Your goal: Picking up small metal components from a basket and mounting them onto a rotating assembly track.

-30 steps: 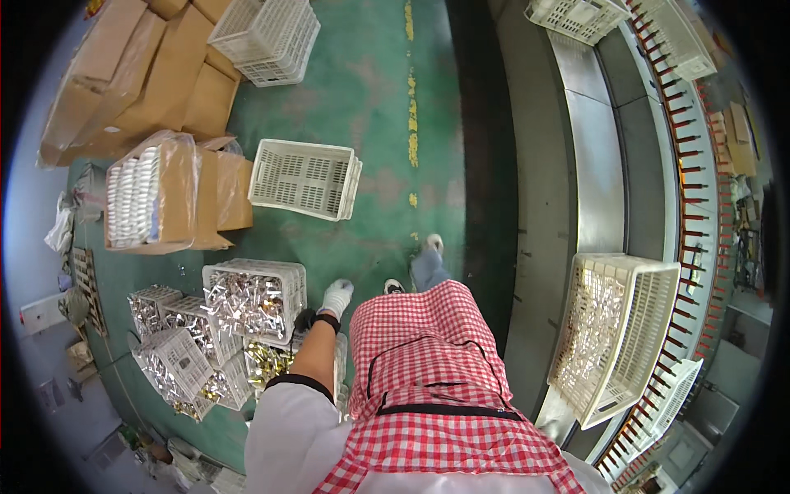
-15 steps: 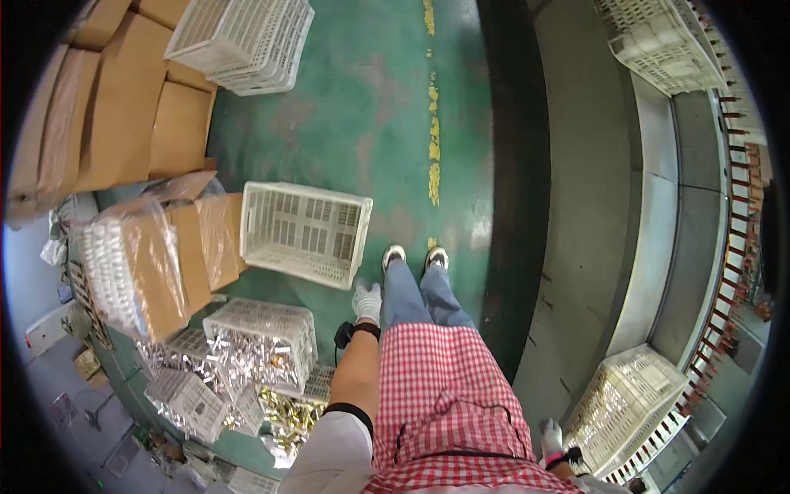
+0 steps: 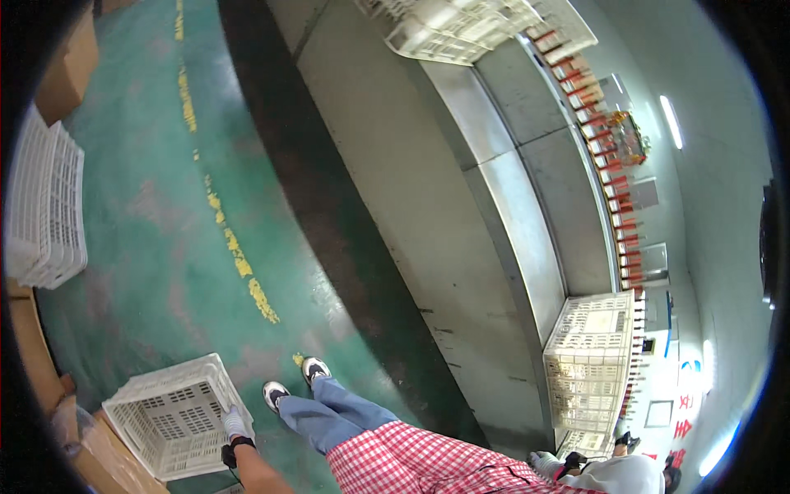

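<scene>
The left hand point(image 3: 236, 425), in a white glove with a dark wrist strap, is closed on the rim of an empty white perforated plastic crate point(image 3: 169, 416) resting on the green painted floor point(image 3: 148, 247), apparently not yet lifted. The right hand point(image 3: 545, 463), also gloved, hangs low beside the red checked apron point(image 3: 411, 465); its grip cannot be told. Another lattice crate point(image 3: 588, 362) sits on the smooth steel counter point(image 3: 527, 239).

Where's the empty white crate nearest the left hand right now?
The white crate sits on the green floor at lower left, beside the left hand.
</scene>
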`<state>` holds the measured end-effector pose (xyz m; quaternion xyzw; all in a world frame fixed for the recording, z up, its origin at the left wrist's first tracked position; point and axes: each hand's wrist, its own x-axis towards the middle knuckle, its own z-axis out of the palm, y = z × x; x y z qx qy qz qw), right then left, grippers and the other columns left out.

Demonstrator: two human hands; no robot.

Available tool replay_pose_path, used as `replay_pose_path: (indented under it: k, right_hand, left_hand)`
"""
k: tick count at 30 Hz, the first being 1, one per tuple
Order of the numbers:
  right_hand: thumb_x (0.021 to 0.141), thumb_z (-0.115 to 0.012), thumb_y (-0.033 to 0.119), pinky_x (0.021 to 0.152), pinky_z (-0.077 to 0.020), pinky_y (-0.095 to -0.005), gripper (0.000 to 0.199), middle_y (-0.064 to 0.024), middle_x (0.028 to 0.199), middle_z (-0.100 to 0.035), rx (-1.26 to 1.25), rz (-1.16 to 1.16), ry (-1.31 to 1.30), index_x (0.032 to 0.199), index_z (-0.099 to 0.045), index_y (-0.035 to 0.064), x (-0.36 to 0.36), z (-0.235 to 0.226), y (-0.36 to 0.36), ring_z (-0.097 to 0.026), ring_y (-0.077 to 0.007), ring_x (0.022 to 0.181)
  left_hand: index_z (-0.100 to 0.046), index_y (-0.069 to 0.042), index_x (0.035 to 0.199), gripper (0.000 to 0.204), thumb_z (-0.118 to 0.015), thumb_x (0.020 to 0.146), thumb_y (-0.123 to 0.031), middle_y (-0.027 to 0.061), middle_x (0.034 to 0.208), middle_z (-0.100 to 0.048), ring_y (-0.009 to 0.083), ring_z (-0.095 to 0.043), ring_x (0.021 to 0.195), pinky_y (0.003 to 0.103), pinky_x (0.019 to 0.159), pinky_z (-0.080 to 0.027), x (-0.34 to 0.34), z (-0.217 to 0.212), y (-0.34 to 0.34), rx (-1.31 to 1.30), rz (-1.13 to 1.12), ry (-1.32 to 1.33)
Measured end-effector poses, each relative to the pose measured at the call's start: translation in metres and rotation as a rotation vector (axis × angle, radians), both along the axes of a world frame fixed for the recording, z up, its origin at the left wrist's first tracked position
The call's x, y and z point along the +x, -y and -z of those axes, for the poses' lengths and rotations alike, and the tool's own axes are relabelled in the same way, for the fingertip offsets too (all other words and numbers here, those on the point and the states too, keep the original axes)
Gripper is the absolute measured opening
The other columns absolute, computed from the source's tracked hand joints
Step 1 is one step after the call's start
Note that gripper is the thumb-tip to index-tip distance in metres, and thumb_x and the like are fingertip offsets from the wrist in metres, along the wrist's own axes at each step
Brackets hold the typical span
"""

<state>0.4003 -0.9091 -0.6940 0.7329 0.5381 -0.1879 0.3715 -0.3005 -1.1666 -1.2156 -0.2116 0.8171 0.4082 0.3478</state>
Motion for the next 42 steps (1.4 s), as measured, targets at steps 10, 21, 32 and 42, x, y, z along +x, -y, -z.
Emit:
replay_pose_path:
  k: [10,21,32,42]
  right_hand:
    - [0.101,-0.043,0.037,0.083,-0.0483,-0.0345,0.046,-0.0100,0.092,-0.071,-0.140,0.304,-0.239,0.104,-0.068,-0.0008,-0.037,0.027,0.038,-0.064,-0.0227,0.087]
    - [0.095,-0.049,0.041,0.075,-0.0495,-0.0384,0.042,-0.0112,0.086,-0.071,0.106,0.585,-0.545,0.095,-0.070,0.0041,-0.097,0.051,0.096,-0.065,-0.0242,0.079]
    - [0.097,-0.042,0.043,0.075,-0.0476,-0.0423,0.051,-0.0168,0.089,-0.070,0.519,1.047,-0.727,0.096,-0.067,-0.0018,-0.076,0.115,0.138,-0.064,-0.0321,0.079]
    - [0.095,-0.049,0.043,0.074,-0.0478,-0.0393,0.048,-0.0134,0.084,-0.068,0.794,1.524,-0.784,0.093,-0.064,-0.0024,-0.066,0.122,0.075,-0.064,-0.0288,0.077]
  left_hand:
    - [-0.062,-0.002,0.112,0.036,-0.064,0.092,-0.030,0.0089,0.095,-0.065,0.0174,-0.061,0.084,0.032,0.071,-0.051,-0.080,-0.244,-0.016,0.343,-0.128,-0.084]
    - [-0.043,-0.014,0.072,0.042,-0.068,0.088,-0.043,-0.0067,0.052,-0.022,0.0073,-0.023,0.041,0.028,0.039,-0.026,0.047,-0.717,-0.281,1.353,0.388,0.291]
    - [-0.055,-0.004,0.088,0.029,-0.056,0.096,-0.032,-0.0059,0.051,-0.031,0.0077,-0.031,0.039,0.027,0.038,-0.036,0.187,-0.846,-0.460,1.096,1.097,-0.030]
    - [-0.051,-0.010,0.085,0.024,-0.056,0.096,-0.030,-0.0039,0.056,-0.038,0.0099,-0.039,0.042,0.028,0.038,-0.041,0.333,-0.761,-0.652,0.964,1.481,0.117]
